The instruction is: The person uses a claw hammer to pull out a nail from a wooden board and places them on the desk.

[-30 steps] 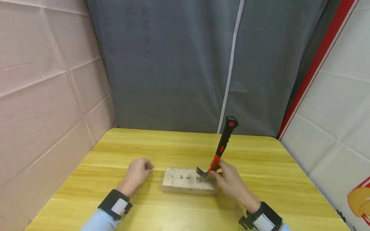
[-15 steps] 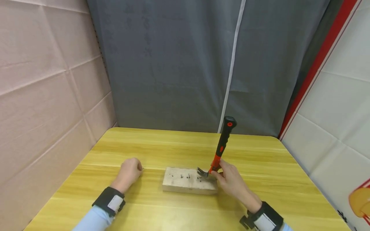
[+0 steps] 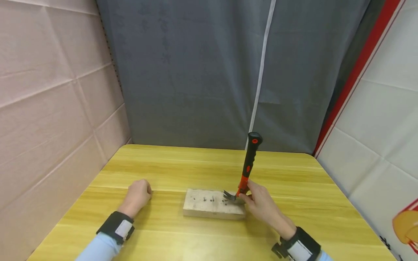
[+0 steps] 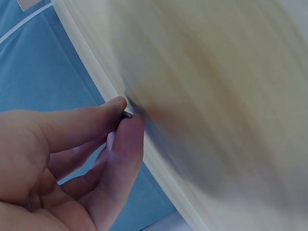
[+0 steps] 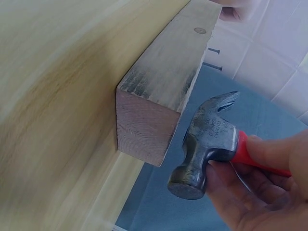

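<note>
My right hand (image 3: 262, 206) grips a claw hammer (image 3: 250, 157) by the red neck just behind its head. The black handle points up and away, and the steel head (image 5: 211, 130) is over the right end of a pale wooden block (image 3: 199, 208). Several nails (image 5: 212, 66) stand up from the block's top face, among dark holes. Off to the left of the block, my left hand (image 3: 137, 195) is low over the table. Between its thumb and forefinger it pinches a small dark nail (image 4: 127, 114), mostly hidden by the fingertips.
The block lies on a yellow wood-grain table (image 3: 176, 239). A grey curtain (image 3: 189, 79) hangs behind the far edge. Pale cloth walls (image 3: 58, 108) flank the table, with a red strip (image 3: 356, 79) on the right one.
My left hand has moved left, away from the block, with the nail in its fingertips. The hammer's handle has tipped slightly left; the right hand and block have stayed in place.
</note>
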`<action>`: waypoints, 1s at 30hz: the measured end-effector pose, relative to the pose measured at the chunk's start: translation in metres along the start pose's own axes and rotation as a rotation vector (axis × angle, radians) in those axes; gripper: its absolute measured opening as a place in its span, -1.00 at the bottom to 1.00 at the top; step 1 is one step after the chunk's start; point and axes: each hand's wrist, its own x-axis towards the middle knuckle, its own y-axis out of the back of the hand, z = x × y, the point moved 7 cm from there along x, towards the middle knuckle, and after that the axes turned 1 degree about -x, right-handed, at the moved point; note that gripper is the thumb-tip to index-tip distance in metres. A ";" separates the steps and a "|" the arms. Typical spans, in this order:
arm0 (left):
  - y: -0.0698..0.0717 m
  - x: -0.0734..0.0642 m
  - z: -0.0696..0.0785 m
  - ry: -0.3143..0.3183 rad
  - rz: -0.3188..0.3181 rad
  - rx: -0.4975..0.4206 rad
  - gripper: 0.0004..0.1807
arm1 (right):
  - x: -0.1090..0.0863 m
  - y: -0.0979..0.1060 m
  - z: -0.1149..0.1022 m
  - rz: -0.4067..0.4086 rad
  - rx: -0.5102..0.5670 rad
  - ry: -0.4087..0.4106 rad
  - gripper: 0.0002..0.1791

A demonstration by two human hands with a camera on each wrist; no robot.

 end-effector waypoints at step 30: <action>0.002 0.001 -0.013 0.005 0.020 0.037 -0.94 | 0.000 -0.007 -0.001 -0.100 -0.028 0.022 -0.73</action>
